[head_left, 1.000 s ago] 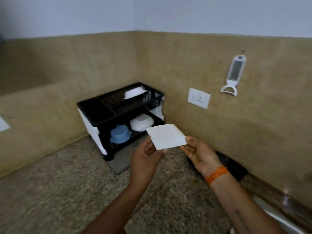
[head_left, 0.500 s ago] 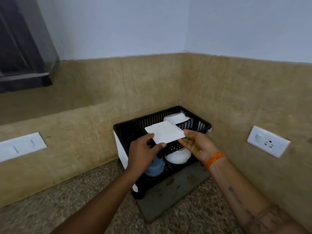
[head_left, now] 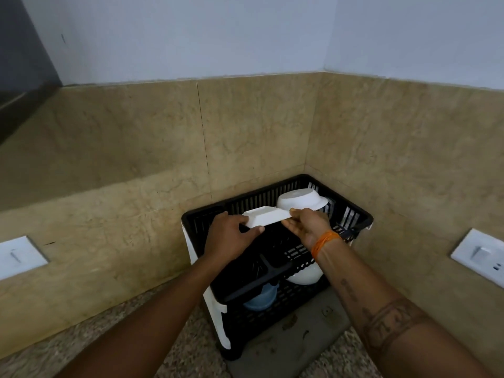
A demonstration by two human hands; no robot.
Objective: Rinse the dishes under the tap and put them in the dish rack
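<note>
Both hands are holding a white square plate (head_left: 266, 217) over the top tier of the black rack (head_left: 275, 266), which is sitting in the corner of the table (head_left: 41, 358). The left hand (head_left: 230, 240) is gripping the plate's left end, thumb pressing its near edge. The right hand (head_left: 306, 223) is pinching the right end, its grip closing on the rim. A white bowl (head_left: 300, 200) is lying upturned just behind the plate on the top tier. Below, a blue bowl (head_left: 260, 298) and another white bowl (head_left: 305, 275) are resting on the lower tier.
</note>
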